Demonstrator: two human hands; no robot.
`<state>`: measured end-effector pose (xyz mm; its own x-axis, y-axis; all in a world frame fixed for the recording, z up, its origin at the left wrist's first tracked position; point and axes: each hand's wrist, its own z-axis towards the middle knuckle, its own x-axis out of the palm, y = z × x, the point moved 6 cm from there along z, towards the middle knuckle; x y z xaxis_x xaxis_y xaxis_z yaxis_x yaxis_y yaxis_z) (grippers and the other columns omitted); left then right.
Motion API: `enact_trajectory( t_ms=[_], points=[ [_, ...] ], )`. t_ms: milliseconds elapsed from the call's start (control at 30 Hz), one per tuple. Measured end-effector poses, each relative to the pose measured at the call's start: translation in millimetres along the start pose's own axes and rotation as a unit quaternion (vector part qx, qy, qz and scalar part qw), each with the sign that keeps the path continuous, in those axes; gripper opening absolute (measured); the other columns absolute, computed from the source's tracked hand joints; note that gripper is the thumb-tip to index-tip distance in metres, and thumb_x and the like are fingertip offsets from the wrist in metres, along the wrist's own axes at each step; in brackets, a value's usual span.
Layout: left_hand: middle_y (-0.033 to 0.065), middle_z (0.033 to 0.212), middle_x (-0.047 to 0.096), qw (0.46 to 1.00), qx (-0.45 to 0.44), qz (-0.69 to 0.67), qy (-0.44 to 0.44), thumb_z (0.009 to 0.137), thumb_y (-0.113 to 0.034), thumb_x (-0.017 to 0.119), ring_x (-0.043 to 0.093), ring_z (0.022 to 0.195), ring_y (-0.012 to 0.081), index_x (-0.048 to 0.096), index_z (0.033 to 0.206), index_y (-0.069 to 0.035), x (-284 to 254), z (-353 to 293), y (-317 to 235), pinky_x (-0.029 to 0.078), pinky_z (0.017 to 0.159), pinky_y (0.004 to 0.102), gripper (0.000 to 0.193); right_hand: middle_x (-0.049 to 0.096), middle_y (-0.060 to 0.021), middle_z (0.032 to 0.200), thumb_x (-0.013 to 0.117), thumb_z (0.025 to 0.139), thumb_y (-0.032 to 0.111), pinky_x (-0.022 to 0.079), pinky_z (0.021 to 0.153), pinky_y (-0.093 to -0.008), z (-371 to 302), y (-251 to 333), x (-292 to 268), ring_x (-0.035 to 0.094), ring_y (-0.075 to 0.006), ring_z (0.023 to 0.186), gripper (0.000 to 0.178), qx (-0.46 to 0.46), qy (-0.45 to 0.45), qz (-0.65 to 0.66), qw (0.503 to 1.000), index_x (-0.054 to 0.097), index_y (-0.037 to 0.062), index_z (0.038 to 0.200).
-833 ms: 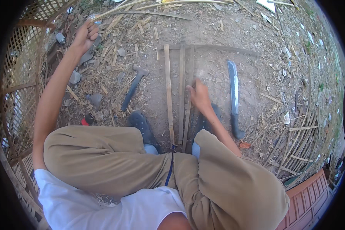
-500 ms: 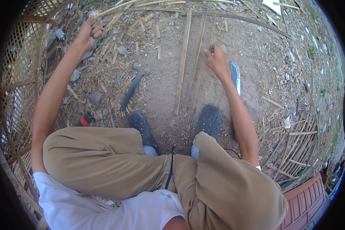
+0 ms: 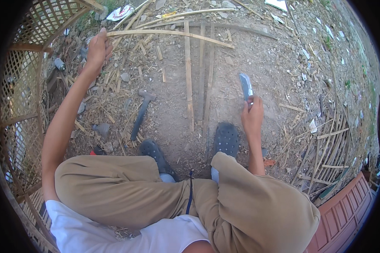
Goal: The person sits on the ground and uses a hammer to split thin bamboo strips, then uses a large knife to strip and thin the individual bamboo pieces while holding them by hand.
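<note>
A: Busy ground here! Dead centre, three long slats (image 3: 189, 80) lie lengthwise on the dirt, running up from near the dark clogs (image 3: 226, 139), with a grey-brown crosswise slat (image 3: 240, 28) at their far ends.

B: And left of them, a hammer (image 3: 140, 116), head away from the wearer, among stones and splinters. Further left, a silver can (image 3: 60, 64) sits near the lattice panel (image 3: 23, 80).

A: Over on the right, a heap of thin slats (image 3: 325, 158), and behind it a reddish-brown panel (image 3: 342, 211) at the edge. What's blocking the view?

B: The right hand (image 3: 252, 118), lying across the middle of the machete (image 3: 245, 85) as we see it! The blade's far end pokes out past the fingers, greyish-blue with a bright streak. Gripping or merely above it? Can't tell.

A: No such doubt on the left! That left hand (image 3: 97, 52) has its grip closed around one end of a wooden strip (image 3: 169, 32), up at the far left.

B: Lovely long piece: pale yellow-brown, narrow, gently bowed in this wide lens. It reaches rightward across the view of the three slats, its free end beyond them, short of the machete's tip.
</note>
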<state>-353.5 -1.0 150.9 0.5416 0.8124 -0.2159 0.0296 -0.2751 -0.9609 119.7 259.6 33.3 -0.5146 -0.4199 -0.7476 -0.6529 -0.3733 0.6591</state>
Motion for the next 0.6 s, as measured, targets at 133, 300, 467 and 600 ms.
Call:
enact_trajectory(
  t_ms=[133, 300, 467, 600],
  points=[
    [-0.0044, 0.068, 0.032, 0.992, 0.079, 0.102, -0.004, 0.113, -0.043, 0.044, 0.034, 0.054, 0.0060, 0.045, 0.086, -0.013, 39.3, 5.8, -65.4, 0.027, 0.049, 0.0258, 0.041, 0.056, -0.0233, 0.120, 0.074, 0.091, 0.007, 0.045, 0.099, -0.0522, -78.9, -57.9, -30.2, 0.054, -0.0420, 0.116, 0.040, 0.036, -0.012, -0.148, 0.988, 0.054, -0.0036, 0.124],
    [0.0257, 0.068, 0.059, 0.843, 0.359, 0.399, -0.025, 0.109, -0.030, 0.045, 0.062, 0.066, 0.0415, 0.061, 0.084, 0.006, 104.3, -19.2, -187.4, 0.049, 0.067, 0.0508, 0.046, 0.054, -0.0253, 0.123, 0.081, 0.086, 0.011, 0.042, 0.102, -0.0547, -112.3, -84.0, -22.5, 0.049, -0.0447, 0.121, 0.049, 0.030, -0.009, -0.201, 0.979, 0.053, -0.0032, 0.124],
    [0.0304, 0.072, 0.060, 0.798, 0.394, 0.456, 0.018, 0.106, -0.030, 0.046, 0.063, 0.069, 0.0400, 0.059, 0.078, 0.011, 159.0, -42.0, -257.1, 0.050, 0.073, 0.0522, 0.051, 0.065, -0.0317, 0.109, 0.078, 0.085, 0.007, 0.049, 0.091, -0.0560, -96.6, -91.8, -13.4, 0.060, -0.0530, 0.109, 0.046, 0.091, 0.102, -0.167, 0.976, 0.051, -0.0039, 0.119],
    [0.0277, 0.063, 0.060, 0.788, 0.348, 0.503, 0.062, 0.103, -0.027, 0.047, 0.062, 0.059, 0.0389, 0.059, 0.072, 0.012, 199.7, -82.1, -291.7, 0.051, 0.066, 0.0516, 0.051, 0.068, -0.0339, 0.102, 0.074, 0.086, 0.007, 0.051, 0.087, -0.0578, -94.8, -68.4, -17.3, 0.063, -0.0568, 0.103, 0.044, 0.139, 0.156, -0.073, 0.975, 0.047, -0.0071, 0.118]
  ],
)
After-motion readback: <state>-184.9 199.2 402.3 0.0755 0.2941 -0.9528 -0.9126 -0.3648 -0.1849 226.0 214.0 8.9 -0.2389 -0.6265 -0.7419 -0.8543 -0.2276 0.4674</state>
